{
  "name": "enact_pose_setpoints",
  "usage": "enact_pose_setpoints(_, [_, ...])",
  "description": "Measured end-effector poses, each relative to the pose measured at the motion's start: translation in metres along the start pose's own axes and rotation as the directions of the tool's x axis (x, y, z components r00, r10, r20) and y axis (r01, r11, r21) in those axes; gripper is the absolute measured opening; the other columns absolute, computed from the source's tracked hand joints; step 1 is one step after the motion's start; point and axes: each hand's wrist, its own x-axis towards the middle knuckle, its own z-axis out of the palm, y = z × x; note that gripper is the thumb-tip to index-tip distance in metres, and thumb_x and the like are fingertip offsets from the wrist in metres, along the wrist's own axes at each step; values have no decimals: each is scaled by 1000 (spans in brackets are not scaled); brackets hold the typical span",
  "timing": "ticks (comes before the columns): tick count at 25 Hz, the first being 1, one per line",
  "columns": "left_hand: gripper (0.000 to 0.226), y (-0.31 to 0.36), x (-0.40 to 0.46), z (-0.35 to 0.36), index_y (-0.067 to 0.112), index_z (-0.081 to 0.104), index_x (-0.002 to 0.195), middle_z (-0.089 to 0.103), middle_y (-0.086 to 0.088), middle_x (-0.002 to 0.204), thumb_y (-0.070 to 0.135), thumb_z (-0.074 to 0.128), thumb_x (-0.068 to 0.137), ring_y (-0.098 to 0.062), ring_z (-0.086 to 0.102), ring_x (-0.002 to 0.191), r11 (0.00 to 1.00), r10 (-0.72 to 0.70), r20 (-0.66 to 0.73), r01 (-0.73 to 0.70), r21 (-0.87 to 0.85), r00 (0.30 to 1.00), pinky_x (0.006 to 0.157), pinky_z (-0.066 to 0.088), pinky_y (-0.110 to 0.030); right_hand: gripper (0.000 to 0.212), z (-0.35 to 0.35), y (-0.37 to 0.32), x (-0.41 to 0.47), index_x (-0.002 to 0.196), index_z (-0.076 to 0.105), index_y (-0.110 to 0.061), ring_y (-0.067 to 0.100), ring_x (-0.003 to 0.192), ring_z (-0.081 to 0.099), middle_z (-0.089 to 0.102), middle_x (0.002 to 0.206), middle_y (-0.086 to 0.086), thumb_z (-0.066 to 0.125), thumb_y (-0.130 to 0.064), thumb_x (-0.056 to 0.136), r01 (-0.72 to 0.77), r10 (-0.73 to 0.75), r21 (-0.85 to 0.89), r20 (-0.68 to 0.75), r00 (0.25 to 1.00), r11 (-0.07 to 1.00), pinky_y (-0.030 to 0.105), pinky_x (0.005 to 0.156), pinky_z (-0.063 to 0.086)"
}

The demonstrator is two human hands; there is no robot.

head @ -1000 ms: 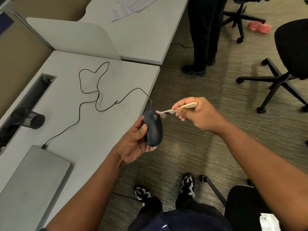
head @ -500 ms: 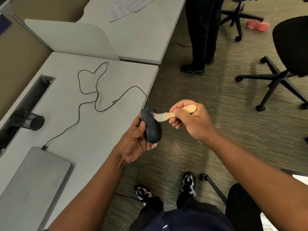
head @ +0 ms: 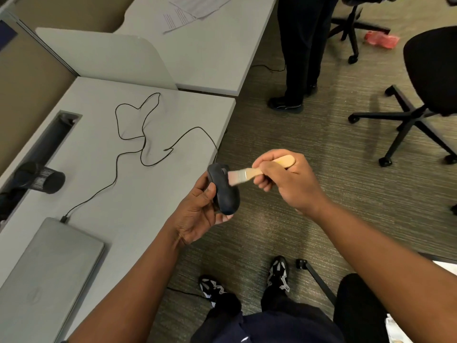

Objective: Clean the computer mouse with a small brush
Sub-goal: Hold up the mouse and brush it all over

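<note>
printed papers [head: 188, 13], text too small to read

The brush [head: 243, 175] bristles have swept down onto the mouse's [head: 223, 188] side.

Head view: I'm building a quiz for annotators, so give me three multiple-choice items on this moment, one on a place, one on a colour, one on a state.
1. Where is the computer mouse?
A. Lying on the desk
B. Held in the left hand, off the desk edge
C. On the laptop

2. What colour is the brush handle?
A. Pale wood
B. Red
C. Black

3. What state is the laptop in?
A. Open
B. Lid closed
C. Standing on edge

Answers:
1 B: the left hand grips the mouse over the carpet, beside the desk.
2 A: the brush in the right hand has a light wooden handle.
3 B: the grey laptop lies flat and shut.
</note>
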Motion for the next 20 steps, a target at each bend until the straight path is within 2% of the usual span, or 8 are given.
enact_pose_setpoints(3, [90,0,4,0,33,56,146,68,-6,132,39,98,66,-30,70,110,998,16,20,-17,59,1000,80,60,-50,15,11,-4,-2,107,74,-19,25,80,74,78,87,9,61,-16,103,119,-120,-52,-4,993,991,38,70,62])
enact_pose_setpoints(6, [86,0,5,0,35,60,142,70,-5,129,41,98,65,-30,70,109,995,32,8,-32,94,999,88,56,-55,21,13,-6,-6,91,77,-26,39,71,69,76,76,8,61,-13,98,108,-103,-234,33,994,966,56,60,56])
enact_pose_setpoints(9, [88,0,4,-1,35,61,140,72,-3,126,42,99,62,-29,72,107,994,43,-17,-42,97,999,87,59,-55,25,12,-10,-6,85,77,-26,41,65,66,73,70,10,60,-11,95,145,-147,-274,12,989,951,57,52,52])
enact_pose_setpoints(11, [91,-1,4,-1,35,58,144,71,-1,128,42,99,63,-27,72,111,993,43,-23,-41,113,999,84,59,-52,21,16,-15,-2,93,74,-34,31,69,71,75,74,3,62,-18,100,196,-208,-274,-16,978,942,52,59,58])
enact_pose_setpoints(13, [87,-1,5,0,35,55,147,69,0,130,39,94,70,-28,69,114,990,44,-15,-41,133,999,84,58,-49,18,19,-16,2,96,74,-30,22,70,71,75,77,-3,62,-18,101,187,-190,-302,20,982,935,42,60,57])
enact_pose_setpoints(14, [83,-2,5,0,35,54,148,67,0,132,37,90,73,-29,67,116,990,43,-20,-40,139,999,84,58,-49,19,19,-14,2,92,75,-27,25,68,69,75,74,-1,61,-16,99,164,-160,-327,42,986,931,43,57,56])
enact_pose_setpoints(17, [83,0,6,-4,36,51,150,62,-6,139,38,87,75,-31,63,119,990,46,-43,-40,135,998,84,58,-49,23,16,-12,1,81,76,-24,40,65,67,74,69,9,59,-13,92,124,-109,-342,64,992,932,57,53,53])
enact_pose_setpoints(20, [75,0,8,-3,36,49,151,58,-8,140,33,78,83,-32,62,119,988,48,-56,-39,150,997,83,58,-48,24,18,-17,2,88,75,-35,37,68,70,76,73,7,62,-18,99,171,-185,-298,-21,982,939,58,59,56])
